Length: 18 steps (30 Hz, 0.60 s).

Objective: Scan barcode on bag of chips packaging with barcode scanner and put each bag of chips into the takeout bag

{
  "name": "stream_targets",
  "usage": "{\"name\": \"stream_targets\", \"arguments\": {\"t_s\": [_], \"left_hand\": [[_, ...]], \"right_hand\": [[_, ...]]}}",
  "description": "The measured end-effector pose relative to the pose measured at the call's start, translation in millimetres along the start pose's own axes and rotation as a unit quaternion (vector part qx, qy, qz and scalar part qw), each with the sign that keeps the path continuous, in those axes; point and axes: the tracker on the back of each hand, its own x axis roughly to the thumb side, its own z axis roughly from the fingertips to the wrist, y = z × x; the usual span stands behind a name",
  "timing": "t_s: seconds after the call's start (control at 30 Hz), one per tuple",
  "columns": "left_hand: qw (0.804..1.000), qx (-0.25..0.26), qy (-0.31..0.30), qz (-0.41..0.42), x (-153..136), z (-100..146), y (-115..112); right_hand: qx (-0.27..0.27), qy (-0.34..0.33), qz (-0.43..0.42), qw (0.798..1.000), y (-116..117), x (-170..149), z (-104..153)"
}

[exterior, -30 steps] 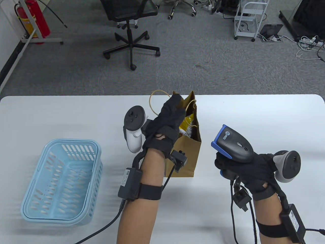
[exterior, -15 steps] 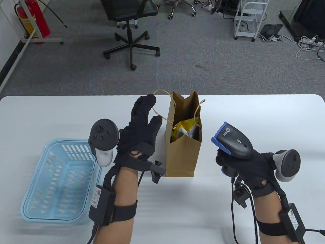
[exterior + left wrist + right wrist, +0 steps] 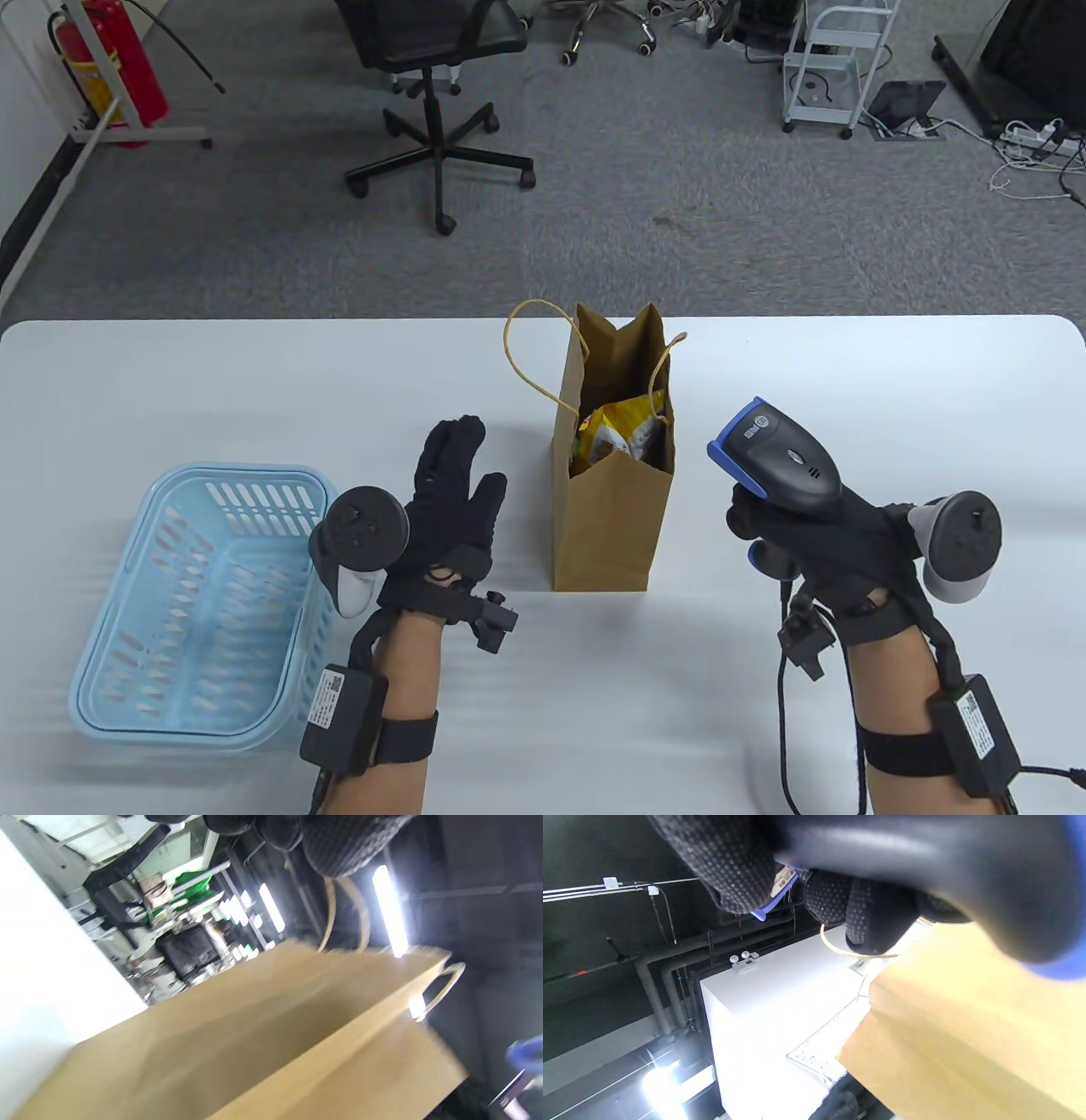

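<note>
A brown paper takeout bag (image 3: 612, 518) stands upright in the middle of the table, with yellow chip bags (image 3: 618, 431) showing inside its open top. My left hand (image 3: 454, 484) hovers just left of the bag with straight fingers and holds nothing. My right hand (image 3: 785, 531) grips the handle of a black and blue barcode scanner (image 3: 780, 458) to the right of the bag, its head turned toward the bag. The left wrist view shows the bag's side (image 3: 263, 1035) close up. In the right wrist view my fingers (image 3: 738, 870) wrap the scanner handle beside the bag (image 3: 967, 1018).
A light blue plastic basket (image 3: 208, 607) sits at the table's left, with nothing seen inside it. Beyond the table's far edge stand an office chair (image 3: 433, 76), a fire extinguisher (image 3: 127, 68) and a white trolley (image 3: 836, 59) on grey carpet.
My left hand has come out of the bag's top and drawn back toward me and to the left, now with nothing in it. The right hand with the scanner barely shifted.
</note>
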Motion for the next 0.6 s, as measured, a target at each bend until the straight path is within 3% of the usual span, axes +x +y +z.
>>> {"name": "stream_targets", "arguments": {"t_s": [0.2,0.37,0.6], "left_hand": [[0.999,-0.013,0.013,-0.031,-12.9,-1.2,-12.1],[0.998,-0.009,0.021,-0.050,-24.1,3.8,-12.3],[0.995,-0.021,0.047,-0.088,-45.5,8.5,-12.0]], "right_hand": [[-0.041,0.011,0.049,0.998,-16.0,1.6,6.2],[-0.082,0.060,0.125,0.987,-33.8,-15.9,12.1],[-0.112,0.207,0.279,0.931,-53.7,-69.7,23.5]]}}
